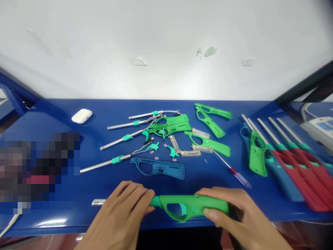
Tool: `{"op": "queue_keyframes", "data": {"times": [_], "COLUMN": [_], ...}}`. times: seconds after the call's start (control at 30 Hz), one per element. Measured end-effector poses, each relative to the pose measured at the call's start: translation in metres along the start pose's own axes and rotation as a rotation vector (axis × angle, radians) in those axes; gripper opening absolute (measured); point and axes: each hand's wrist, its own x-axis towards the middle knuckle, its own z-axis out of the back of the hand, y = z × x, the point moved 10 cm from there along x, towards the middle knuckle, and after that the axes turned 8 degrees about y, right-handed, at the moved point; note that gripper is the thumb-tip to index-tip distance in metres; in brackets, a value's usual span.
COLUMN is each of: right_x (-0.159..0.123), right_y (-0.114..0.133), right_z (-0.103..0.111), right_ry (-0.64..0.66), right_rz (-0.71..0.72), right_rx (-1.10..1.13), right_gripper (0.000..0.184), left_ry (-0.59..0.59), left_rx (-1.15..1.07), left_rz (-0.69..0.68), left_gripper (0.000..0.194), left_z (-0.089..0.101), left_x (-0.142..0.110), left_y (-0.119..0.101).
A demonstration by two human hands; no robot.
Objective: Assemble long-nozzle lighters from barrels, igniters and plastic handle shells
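Observation:
A green gas lighter lies level between my hands at the front edge of the blue table. My left hand wraps round its metal tube, whose tip sticks out to the left. My right hand grips the handle end, thumb on the near side and fingers along the top. A teal trigger shows inside the finger loop. Just beyond lies a blue handle half, inner side up. Several metal tubes with teal collars and wires, one being the nearest tube, lie behind my left hand.
Green handle shells, clear fuel tanks and teal triggers lie mid-table. A screwdriver rests right of them. Several red and blue lighters line the right side. A white case sits far left; a white wall stands behind.

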Motion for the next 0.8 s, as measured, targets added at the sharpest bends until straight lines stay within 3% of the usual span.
{"op": "queue_keyframes", "data": {"times": [0.1,0.23,0.47,0.53,0.67,0.8], "right_x": [-0.001,0.0,0.002,0.006,0.008,0.001], "right_y": [-0.001,-0.005,-0.008,-0.003,0.003,-0.004], "right_z": [-0.002,-0.007,-0.018,-0.021,-0.036,-0.041], "right_ry": [0.009,0.03,0.038,0.083,0.289,0.256], "right_rz": [0.009,-0.029,-0.315,-0.354,-0.392,-0.458], "right_rx": [-0.002,0.039,0.471,0.558,0.671,0.637], "right_gripper": [0.035,0.033,0.038,0.041,0.048,0.051], "left_ry": [0.006,-0.079,-0.112,-0.128,-0.152,-0.111], "left_rx": [0.059,0.076,0.005,-0.016,-0.041,-0.008], "left_rz": [0.0,-0.004,0.02,0.026,-0.012,-0.025], "left_gripper": [0.035,0.033,0.026,0.028,0.03,0.036], "left_z": [0.002,0.016,0.009,0.009,0.013,0.013], "left_x": [0.001,0.009,0.01,0.008,0.005,0.002], "left_y": [-0.002,-0.002,-0.001,0.0,-0.001,-0.001]}}
